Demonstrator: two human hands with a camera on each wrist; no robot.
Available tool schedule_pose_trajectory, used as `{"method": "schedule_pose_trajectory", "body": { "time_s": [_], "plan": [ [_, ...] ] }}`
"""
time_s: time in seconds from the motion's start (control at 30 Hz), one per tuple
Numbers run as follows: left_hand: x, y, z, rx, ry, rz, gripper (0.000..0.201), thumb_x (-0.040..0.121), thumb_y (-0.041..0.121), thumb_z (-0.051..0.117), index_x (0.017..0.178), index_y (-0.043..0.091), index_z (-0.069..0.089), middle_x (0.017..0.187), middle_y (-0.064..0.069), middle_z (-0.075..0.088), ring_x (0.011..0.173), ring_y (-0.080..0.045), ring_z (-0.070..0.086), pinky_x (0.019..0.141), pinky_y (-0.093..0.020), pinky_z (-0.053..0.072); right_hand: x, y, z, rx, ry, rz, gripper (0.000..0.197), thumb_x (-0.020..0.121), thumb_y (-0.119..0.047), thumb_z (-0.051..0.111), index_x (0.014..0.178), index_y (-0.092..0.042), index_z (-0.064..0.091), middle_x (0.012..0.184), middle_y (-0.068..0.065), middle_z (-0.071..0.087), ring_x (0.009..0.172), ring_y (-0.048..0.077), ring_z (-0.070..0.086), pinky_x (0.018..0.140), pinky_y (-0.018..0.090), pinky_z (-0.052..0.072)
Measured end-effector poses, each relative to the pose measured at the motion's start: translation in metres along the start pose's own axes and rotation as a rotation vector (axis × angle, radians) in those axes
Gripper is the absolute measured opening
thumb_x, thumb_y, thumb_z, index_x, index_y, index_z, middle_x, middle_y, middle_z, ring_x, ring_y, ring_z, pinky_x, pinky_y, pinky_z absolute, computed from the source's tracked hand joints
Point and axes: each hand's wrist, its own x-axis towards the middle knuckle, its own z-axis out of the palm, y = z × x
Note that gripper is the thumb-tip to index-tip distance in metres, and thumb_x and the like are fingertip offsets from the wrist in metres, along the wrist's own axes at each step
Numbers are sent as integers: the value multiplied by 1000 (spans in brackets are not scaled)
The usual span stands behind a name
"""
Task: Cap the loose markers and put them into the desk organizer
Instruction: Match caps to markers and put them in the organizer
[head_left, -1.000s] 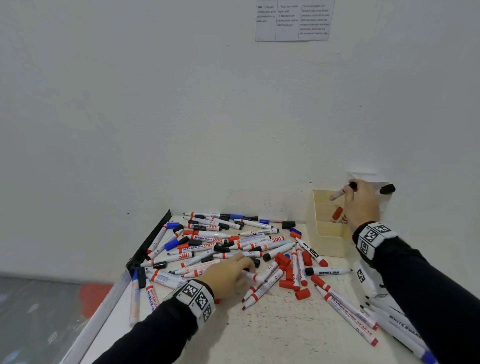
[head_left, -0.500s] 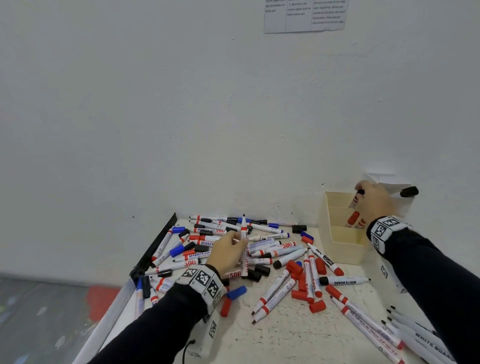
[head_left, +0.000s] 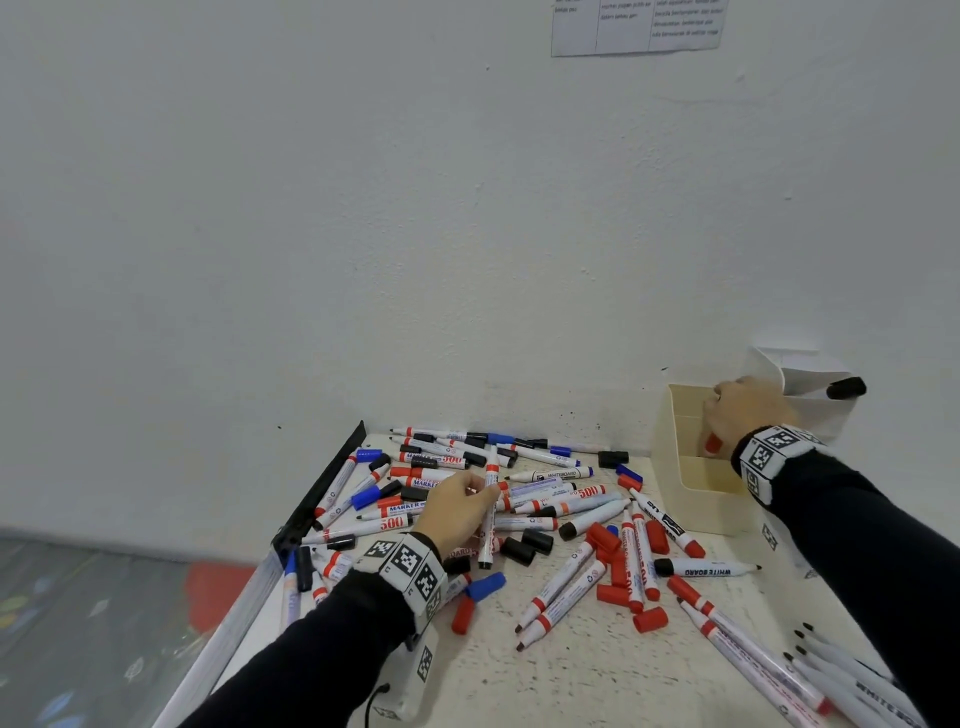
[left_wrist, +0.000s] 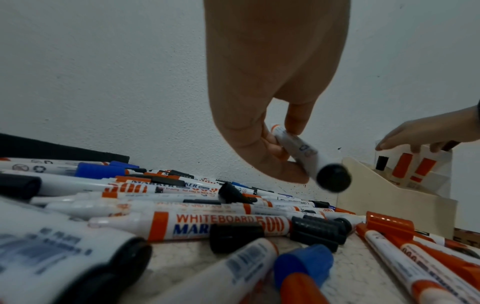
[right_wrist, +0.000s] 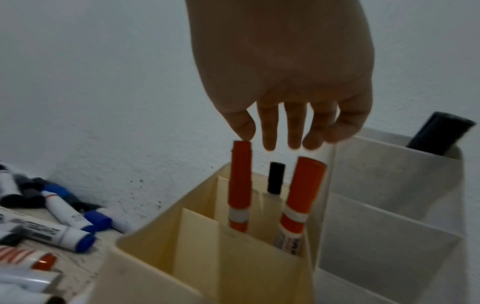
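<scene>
Loose markers and caps (head_left: 540, 499) lie heaped on the speckled table (head_left: 597, 670). My left hand (head_left: 460, 506) hovers over the heap and pinches a white marker (left_wrist: 298, 148) with a red band, nearly upright, black end down. At the back right stands the cream desk organizer (head_left: 691, 499). My right hand (right_wrist: 280, 142) hangs over it with straight fingers. Its index fingertip touches the top of a red-capped marker (right_wrist: 240, 185) standing inside. A second red marker (right_wrist: 302, 197) and a black-capped one (right_wrist: 276, 178) stand beside it.
A translucent white organizer (right_wrist: 389, 205) holding a black marker (right_wrist: 441, 135) sits right of the cream one, against the wall. A black strip (head_left: 322, 488) lines the table's left edge. Several white markers (head_left: 852, 680) lie at the front right. Loose red caps (head_left: 649, 619) dot the middle.
My left hand picked one marker out of the heap and raised it upright. My right hand lowered its red marker into the organizer and straightened its fingers above it.
</scene>
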Motion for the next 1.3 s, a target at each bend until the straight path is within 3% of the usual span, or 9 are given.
{"method": "schedule_pose_trajectory", "body": {
  "time_s": [0.07,0.2,0.4,0.57,0.67,0.73,0.93,1.07,1.3],
  "plan": [
    [-3,-1,1,-6,-16,-9,14,95,32,49,92,19,54,85,-2,59,64,-11,56,61,-23,50,-9,-9,-5,15,53,-38,26,90,-26,46,110,-21,62,115,0,57,109,23,51,92,36,41],
    [-7,-4,6,30,-6,-11,16,94,33,50,91,18,55,79,1,55,65,-10,52,64,-23,47,-29,-37,-6,123,113,-160,21,93,-18,45,102,-9,62,103,11,62,85,24,54,73,29,40],
    [-14,-10,10,59,4,-44,18,94,34,51,99,17,55,81,2,55,63,-9,51,62,-23,46,-67,-61,-1,33,-468,-199,20,94,-16,49,108,-8,60,89,2,58,67,8,48,59,16,40],
    [-21,-15,13,116,36,-58,20,94,35,50,99,16,56,83,2,55,63,-9,51,58,-20,44,-98,-58,17,-297,-699,-185,33,87,-20,61,119,-12,60,103,0,61,89,16,56,76,22,48],
    [-22,-19,14,143,57,-64,22,92,37,52,101,17,56,89,1,57,72,-10,54,69,-24,49,-103,-50,28,-222,-756,-153,33,85,-15,64,117,-12,62,108,4,66,95,18,63,88,27,53],
    [-24,-22,16,127,65,-77,22,91,36,54,101,16,56,94,-2,59,77,-12,56,77,-29,51,-107,-47,30,-109,-785,-130,31,84,-11,63,115,-13,63,94,0,64,85,14,63,83,25,55],
    [-26,-26,19,139,102,-52,22,92,36,53,99,16,56,85,2,57,74,-10,54,67,-23,45,-106,-47,33,-65,-686,-141,25,91,-19,55,115,-13,61,100,3,60,73,10,53,67,19,46],
    [-27,-29,23,138,93,-38,22,91,37,53,100,18,55,91,1,58,76,-9,54,68,-22,43,-96,-48,40,3,-533,-194,25,92,-19,51,114,-12,61,117,5,60,104,17,56,83,22,43],
    [-26,-29,24,114,88,-19,21,93,35,52,101,17,55,82,5,56,65,-3,51,56,-15,38,-70,-60,58,124,-444,-182,38,93,-14,49,131,-11,51,135,9,51,122,22,48,100,28,36]
  ]
}}
